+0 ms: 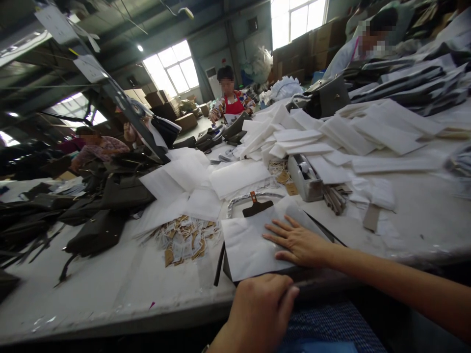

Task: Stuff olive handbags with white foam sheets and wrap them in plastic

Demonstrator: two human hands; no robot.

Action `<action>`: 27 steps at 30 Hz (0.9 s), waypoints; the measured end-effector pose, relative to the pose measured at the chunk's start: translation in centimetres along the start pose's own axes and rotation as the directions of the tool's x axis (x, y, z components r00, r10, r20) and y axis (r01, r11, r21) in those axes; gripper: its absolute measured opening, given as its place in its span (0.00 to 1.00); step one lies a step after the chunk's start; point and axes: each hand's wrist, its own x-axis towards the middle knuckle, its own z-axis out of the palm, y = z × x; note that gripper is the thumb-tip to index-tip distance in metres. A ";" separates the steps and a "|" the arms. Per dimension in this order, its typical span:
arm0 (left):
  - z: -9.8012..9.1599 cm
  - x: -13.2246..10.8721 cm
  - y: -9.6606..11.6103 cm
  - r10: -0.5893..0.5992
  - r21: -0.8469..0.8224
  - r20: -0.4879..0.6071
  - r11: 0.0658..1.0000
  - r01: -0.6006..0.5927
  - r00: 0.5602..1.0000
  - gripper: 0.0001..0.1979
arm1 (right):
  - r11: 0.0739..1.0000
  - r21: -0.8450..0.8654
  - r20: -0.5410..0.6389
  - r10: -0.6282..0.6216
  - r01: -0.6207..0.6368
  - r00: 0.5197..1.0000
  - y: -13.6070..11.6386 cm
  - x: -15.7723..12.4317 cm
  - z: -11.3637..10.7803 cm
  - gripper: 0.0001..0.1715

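The right hand [303,242] is resting, fingers spread, at three o'clock on the white sheet [248,247] covering a dark bag [228,270], while at six o'clock the left hand [259,306] is sitting by the counter [140,284] edge, its grip impossible to tell.

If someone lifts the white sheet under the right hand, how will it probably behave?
The white sheet is probably light, since it looks thin. It may bend rather easily, as faint wrinkles show on its surface. It might slide without the right hand lying flat on it.
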 end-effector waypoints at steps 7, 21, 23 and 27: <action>3.3 3.9 -8.1 0.092 0.199 -0.140 0.978 -0.063 0.986 0.25 | 0.996 0.085 -0.082 0.005 0.001 0.997 0.1 -0.4 -0.1 0.39; 4.3 2.9 -9.3 0.034 0.125 -0.130 0.992 -0.017 0.991 0.26 | 0.984 0.150 -0.106 -0.081 0.097 0.991 -0.2 -1.2 -1.2 0.20; 4.3 2.9 -9.3 0.036 0.123 -0.131 0.992 -0.020 0.991 0.26 | 0.984 0.140 -0.113 -0.098 0.114 0.989 -0.1 -1.2 -1.2 0.20; 4.4 2.9 -9.2 0.033 0.115 -0.137 0.993 -0.018 0.990 0.28 | 0.982 0.125 -0.121 -0.128 0.143 0.984 0.1 -1.2 -1.1 0.20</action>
